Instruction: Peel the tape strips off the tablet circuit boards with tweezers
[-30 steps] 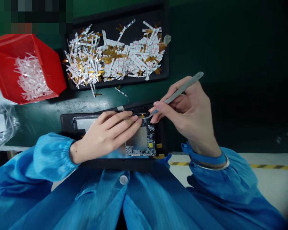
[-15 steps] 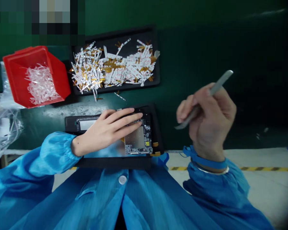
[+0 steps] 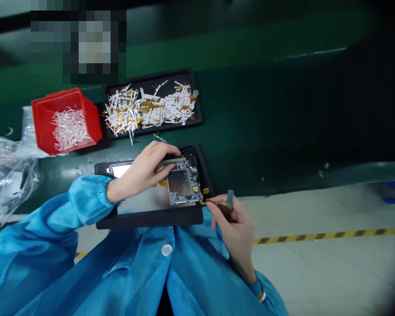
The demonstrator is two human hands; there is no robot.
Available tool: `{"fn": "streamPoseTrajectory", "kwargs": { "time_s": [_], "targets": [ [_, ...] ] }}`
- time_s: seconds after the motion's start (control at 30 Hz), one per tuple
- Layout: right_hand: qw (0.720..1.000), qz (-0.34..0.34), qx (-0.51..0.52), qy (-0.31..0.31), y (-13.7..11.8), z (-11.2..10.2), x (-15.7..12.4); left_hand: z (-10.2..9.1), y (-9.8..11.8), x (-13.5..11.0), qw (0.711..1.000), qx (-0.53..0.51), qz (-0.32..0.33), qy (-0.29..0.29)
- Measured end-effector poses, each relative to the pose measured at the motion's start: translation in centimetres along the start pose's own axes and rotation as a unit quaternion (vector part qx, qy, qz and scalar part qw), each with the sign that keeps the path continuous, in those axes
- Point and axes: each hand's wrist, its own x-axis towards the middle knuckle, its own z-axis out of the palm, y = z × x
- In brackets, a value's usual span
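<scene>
Opened flat device (image 3: 141,206), one, lying in a black holder (image 3: 151,220) at the near edge of the table (image 3: 266,131); its middle is covered by the left hand (image 3: 141,173). Left hand: palm down, fingers bent and spread apart, reaching over the circuit board (image 3: 195,171) and the device's far edge; exact contact points hidden. Right hand (image 3: 235,226): fingers closed round a slim grey tool (image 3: 230,197), only the blunt upper end of which shows; thumb and forefinger tips come together at the lower amber tab (image 3: 204,202), though whether they pinch it cannot be told. Upper amber tab (image 3: 206,191): just beside, thin and film-like. Board: dark, densely dotted with small parts, bearing a smooth metal plate (image 3: 180,182) and a small yellow square (image 3: 195,188). Device panel: smooth, grey, brighter at its far left corner. Black tray (image 3: 199,119): shallow, oblong, heaped with narrow white-and-amber strips (image 3: 151,109), too tangled to count. Red bin (image 3: 95,125): open, angular, holding curled translucent slivers (image 3: 70,127). Clear plastic bags (image 3: 3,171): crinkled, glossy, cut off at left, contents unclear. Upper left: masked by pixel blocks; far right: lost in darkness.
</scene>
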Motion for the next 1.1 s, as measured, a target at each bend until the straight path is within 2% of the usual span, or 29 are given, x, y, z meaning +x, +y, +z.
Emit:
{"fn": "streamPoseTrajectory", "kwargs": {
  "time_s": [0.1, 0.17, 0.33, 0.53, 0.67, 0.83, 0.9, 1.0, 1.1],
  "targets": [
    [0.999, -0.027, 0.025, 0.02, 0.4, 0.6, -0.1, 0.2, -0.5, 1.4, 1.0, -0.015, -0.008, 0.01],
    [0.998, -0.018, 0.047, 0.029, 0.6, 0.7, -0.2, 0.5, -0.7, 2.0, 1.0, -0.017, -0.008, 0.008],
    [0.999, 0.007, 0.018, 0.042, 0.9, 0.6, -0.5, 1.0, -0.4, 1.8, 0.999, 0.043, -0.002, 0.015],
    [0.996, -0.044, -0.015, 0.073, 1.5, 0.7, -0.4, 1.2, -0.1, 1.7, 0.989, 0.128, 0.079, -0.007],
    [0.993, -0.078, -0.044, 0.072, 1.6, 1.0, -0.5, 1.3, -0.4, 2.5, 0.992, 0.062, 0.109, -0.018],
    [0.99, -0.076, -0.057, 0.105, 1.4, 1.1, -1.0, 1.1, 0.5, 2.2, 0.999, 0.017, 0.051, 0.009],
    [0.987, -0.096, -0.076, 0.102, 1.6, 1.1, -1.1, 1.2, 1.4, 1.6, 0.997, 0.039, 0.066, 0.01],
    [0.977, -0.16, -0.098, 0.101, 2.0, 1.2, -1.0, 1.5, 3.1, 0.8, 0.988, 0.069, 0.125, -0.052],
    [0.964, -0.215, -0.108, 0.114, 2.6, 1.6, -0.8, 2.1, 4.0, 0.5, 0.982, 0.048, 0.133, -0.129]
  ]
}}
